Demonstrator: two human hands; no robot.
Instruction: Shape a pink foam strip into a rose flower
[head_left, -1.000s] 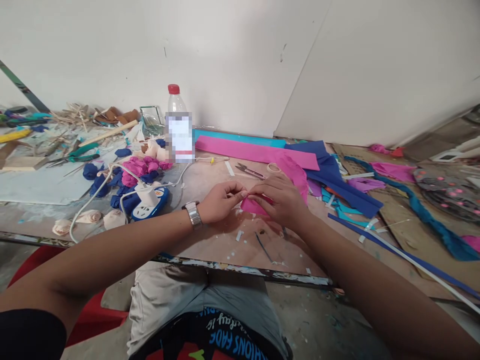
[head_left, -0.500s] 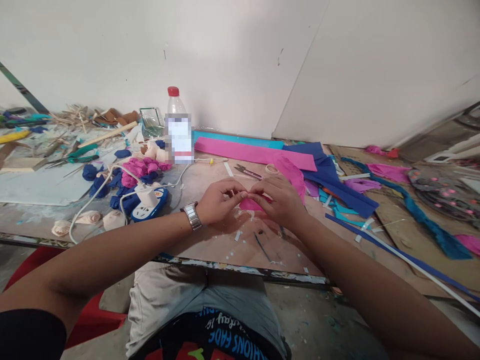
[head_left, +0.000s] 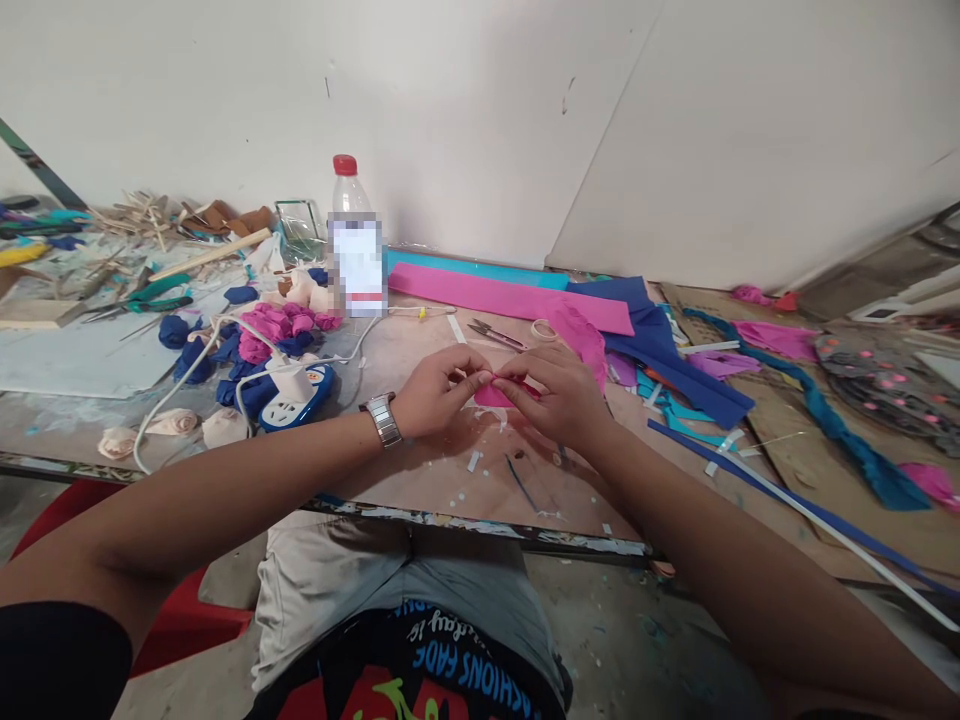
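Observation:
Both hands meet above the worktable (head_left: pixel 420 480), pinching a small piece of pink crepe paper (head_left: pixel 491 396). My left hand (head_left: pixel 444 388), with a metal watch on its wrist, has thumb and forefinger closed on the paper's upper edge. Opposite it, my right hand (head_left: pixel 551 390) grips the same edge between thumb and fingers, and part of the paper is hidden behind them. Just beyond lie a craft knife (head_left: pixel 495 336) and a roll of tape (head_left: pixel 544 329). A crumpled pink strip (head_left: pixel 581 340) lies behind my right hand.
Folded pink paper (head_left: pixel 510 298) and dark blue paper (head_left: pixel 697 365) lie at the back. To the left are a power strip (head_left: pixel 300 400) with a white cable, paper flowers (head_left: pixel 274 330), green-handled pliers (head_left: pixel 154 300) and a red-capped bottle (head_left: pixel 347 185). A white stick (head_left: pixel 832 525) lies at right.
The camera view has shifted slightly, so the table sits a little higher in the picture. Both hands keep pinching the pink paper, with only small finger movement.

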